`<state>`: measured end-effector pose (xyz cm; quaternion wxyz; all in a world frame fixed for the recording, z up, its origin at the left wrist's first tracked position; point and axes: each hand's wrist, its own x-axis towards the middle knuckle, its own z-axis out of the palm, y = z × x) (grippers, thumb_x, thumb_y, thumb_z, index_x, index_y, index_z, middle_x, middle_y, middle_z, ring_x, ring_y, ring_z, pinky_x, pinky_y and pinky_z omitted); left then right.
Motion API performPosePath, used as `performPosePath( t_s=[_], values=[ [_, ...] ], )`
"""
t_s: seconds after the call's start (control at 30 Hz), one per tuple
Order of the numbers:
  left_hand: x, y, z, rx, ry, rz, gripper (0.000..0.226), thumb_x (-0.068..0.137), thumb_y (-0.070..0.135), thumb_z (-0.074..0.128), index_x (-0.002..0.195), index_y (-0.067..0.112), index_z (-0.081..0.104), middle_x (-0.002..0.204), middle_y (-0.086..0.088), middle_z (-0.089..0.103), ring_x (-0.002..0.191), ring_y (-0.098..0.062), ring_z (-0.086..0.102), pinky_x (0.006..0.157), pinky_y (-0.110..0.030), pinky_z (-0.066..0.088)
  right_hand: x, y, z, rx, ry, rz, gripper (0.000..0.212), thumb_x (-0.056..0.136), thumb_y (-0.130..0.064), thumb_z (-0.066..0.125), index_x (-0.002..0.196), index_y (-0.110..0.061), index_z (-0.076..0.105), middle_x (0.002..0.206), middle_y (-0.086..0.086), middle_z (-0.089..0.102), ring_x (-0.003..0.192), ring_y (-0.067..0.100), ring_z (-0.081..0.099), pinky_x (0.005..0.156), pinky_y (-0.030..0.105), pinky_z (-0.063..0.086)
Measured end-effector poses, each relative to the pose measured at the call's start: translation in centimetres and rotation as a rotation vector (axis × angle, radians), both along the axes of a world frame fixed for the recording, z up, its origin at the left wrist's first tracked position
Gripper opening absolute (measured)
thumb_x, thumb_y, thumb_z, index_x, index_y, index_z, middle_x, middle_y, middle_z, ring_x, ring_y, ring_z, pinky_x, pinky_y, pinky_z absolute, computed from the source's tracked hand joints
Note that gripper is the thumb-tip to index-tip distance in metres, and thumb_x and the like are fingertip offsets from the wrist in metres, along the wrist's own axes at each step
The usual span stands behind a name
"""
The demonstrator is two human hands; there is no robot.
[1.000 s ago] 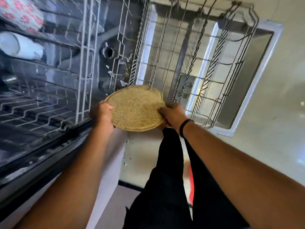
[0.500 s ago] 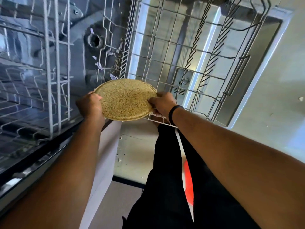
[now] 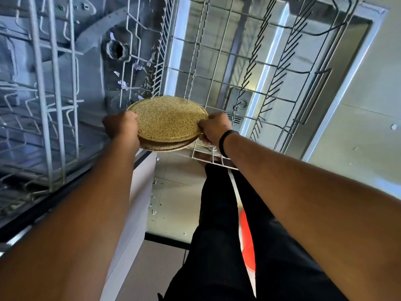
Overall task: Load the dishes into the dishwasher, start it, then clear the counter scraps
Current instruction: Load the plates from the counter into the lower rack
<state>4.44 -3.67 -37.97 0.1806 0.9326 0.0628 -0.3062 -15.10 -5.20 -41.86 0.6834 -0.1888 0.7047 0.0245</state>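
Fingertips of both hands [image 3: 168, 132] out of sight under the stacked plates [image 3: 167, 120]; upper rack [image 3: 43, 88] cropped at left.

Pulled-out lower wire rack [image 3: 249, 68] rests over open dishwasher door [image 3: 338, 68]. Tiled floor [image 3: 173, 205] at 6 o'clock carries small scraps [image 3: 153, 211].
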Motion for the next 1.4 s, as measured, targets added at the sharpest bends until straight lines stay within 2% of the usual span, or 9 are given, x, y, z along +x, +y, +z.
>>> performPosePath(
  t_s=[0.17, 0.3, 0.47, 0.57, 0.73, 0.87, 1.1, 1.23, 1.4],
  values=[
    [0.0, -0.5, -0.6, 0.0, 0.037, -0.009, 0.04, 0.082, 0.003, 0.074, 0.12, -0.001, 0.061, 0.106, -0.009, 0.068, 0.091, -0.023, 0.069, 0.084, -0.038, 0.061, 0.4, 0.1, -0.6, -0.001, 0.014, -0.015, 0.009, 0.094, -0.005, 0.06, 0.086, -0.007, 0.059, 0.061, 0.009, 0.057, 0.04, 0.019, 0.052, 0.054, 0.034, 0.052],
    [0.3, -0.4, -0.7, 0.01, -0.006, -0.006, 0.034, 0.083, 0.006, 0.07, 0.116, 0.001, 0.063, 0.098, -0.006, 0.066, 0.086, -0.02, 0.069, 0.077, -0.033, 0.062, 0.7, 0.5, -0.3, 0.0, 0.013, -0.006, 0.006, 0.093, -0.009, 0.059, 0.097, -0.004, 0.059, 0.068, 0.012, 0.06, 0.036, 0.017, 0.051, 0.037, 0.021, 0.042],
    [0.6, 0.1, -0.7, 0.101, -0.136, -0.128, 0.027, 0.086, 0.017, 0.066, 0.109, 0.005, 0.073, 0.097, -0.002, 0.071, 0.087, -0.021, 0.07, 0.071, -0.03, 0.057, 0.4, 1.4, 0.0, -0.032, 0.021, 0.055, 0.021, 0.094, -0.021, 0.057, 0.111, -0.01, 0.06, 0.078, 0.008, 0.063, 0.043, 0.017, 0.051, 0.038, 0.019, 0.038],
    [0.3, 1.0, -0.7, 0.115, -0.242, -0.241, 0.025, 0.091, 0.012, 0.056, 0.107, 0.007, 0.075, 0.11, -0.009, 0.075, 0.101, -0.026, 0.07, 0.083, -0.032, 0.056, 0.0, 2.1, -0.1, -0.046, 0.063, 0.041, 0.022, 0.096, -0.021, 0.05, 0.113, -0.01, 0.06, 0.081, 0.01, 0.063, 0.045, 0.019, 0.05, 0.04, 0.023, 0.039],
    [0.7, 2.1, -1.1, 0.11, -0.2, -0.224, 0.023, 0.088, 0.007, 0.048, 0.068, 0.005, 0.061, 0.079, -0.011, 0.064, 0.081, -0.028, 0.055, 0.079, -0.03, 0.049, -0.7, 2.9, 0.0, 0.007, 0.047, 0.034, 0.018, 0.1, -0.016, 0.043, 0.109, -0.015, 0.059, 0.086, 0.01, 0.062, 0.046, 0.019, 0.057, 0.045, 0.029, 0.05],
    [1.3, 2.3, -1.1, 0.087, -0.233, -0.143, 0.034, 0.096, 0.008, 0.047, 0.118, 0.001, 0.071, 0.122, -0.018, 0.07, 0.116, -0.03, 0.066, 0.097, -0.034, 0.053, -0.3, 3.7, -0.6, 0.027, 0.014, 0.014, 0.02, 0.099, -0.018, 0.053, 0.118, -0.014, 0.059, 0.084, 0.007, 0.064, 0.044, 0.016, 0.06, 0.052, 0.034, 0.059],
    [1.2, 3.2, -1.1, 0.137, -0.221, -0.242, 0.024, 0.096, 0.006, 0.046, 0.092, 0.0, 0.069, 0.12, -0.02, 0.07, 0.115, -0.035, 0.065, 0.081, -0.035, 0.046, -0.3, 4.3, -0.2, 0.019, 0.025, 0.056, 0.016, 0.096, -0.027, 0.059, 0.108, -0.016, 0.057, 0.094, 0.01, 0.069, 0.047, 0.017, 0.06, 0.043, 0.026, 0.05],
    [0.1, 3.9, 0.1, 0.13, -0.239, -0.409, 0.038, 0.094, 0.013, 0.052, 0.13, 0.011, 0.064, 0.132, -0.015, 0.065, 0.122, -0.031, 0.06, 0.096, -0.034, 0.047, -1.1, 3.9, 1.8, 0.012, -0.002, 0.064, 0.022, 0.097, -0.023, 0.059, 0.117, -0.021, 0.05, 0.095, 0.011, 0.067, 0.051, 0.018, 0.06, 0.044, 0.027, 0.049],
    [-4.1, 5.3, 4.4, 0.028, -0.262, -0.632, 0.042, 0.093, 0.018, 0.058, 0.133, 0.007, 0.059, 0.128, -0.018, 0.064, 0.116, -0.033, 0.061, 0.092, -0.038, 0.047, -3.0, 2.3, 6.8, -0.022, -0.038, 0.158, 0.004, 0.097, -0.018, 0.058, 0.101, -0.016, 0.056, 0.082, 0.01, 0.065, 0.051, 0.021, 0.059, 0.041, 0.022, 0.044]
  ],
)
